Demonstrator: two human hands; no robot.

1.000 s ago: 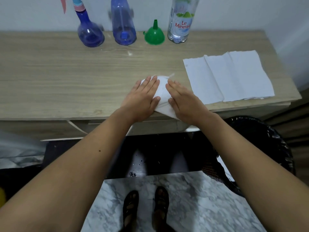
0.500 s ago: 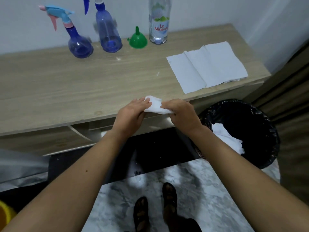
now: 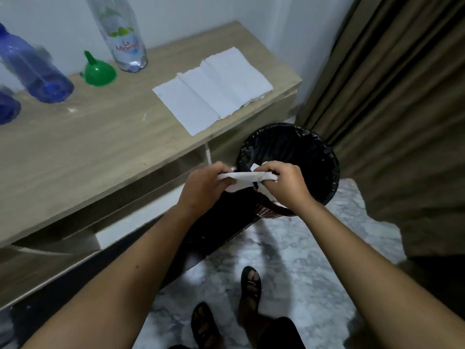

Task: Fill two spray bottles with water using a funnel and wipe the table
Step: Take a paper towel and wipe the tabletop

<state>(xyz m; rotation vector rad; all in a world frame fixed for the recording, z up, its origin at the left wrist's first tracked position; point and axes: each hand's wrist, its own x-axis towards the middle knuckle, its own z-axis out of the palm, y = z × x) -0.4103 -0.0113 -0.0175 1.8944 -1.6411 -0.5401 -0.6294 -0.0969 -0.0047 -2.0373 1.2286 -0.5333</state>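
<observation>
Both hands hold a crumpled white tissue (image 3: 242,179) stretched between them, off the table and at the near rim of a black bin (image 3: 319,157). My left hand (image 3: 205,188) pinches its left end; my right hand (image 3: 284,186) grips its right end. On the wooden table (image 3: 100,152) stand two blue spray bottles (image 3: 35,71) (image 3: 6,109) at the far left, a green funnel (image 3: 99,71) upside down beside them, and a clear water bottle (image 3: 124,39).
A flat sheet of white tissue (image 3: 214,93) lies on the table's right end. The bin, lined with a black bag, stands on the marble floor (image 3: 289,250) beside the table. A brown curtain (image 3: 402,96) hangs at the right. My feet in sandals are below.
My hands gathered the tissue from the table's front edge, crumpled it and carried it right, off the table to the bin. The view has swung right with them.
</observation>
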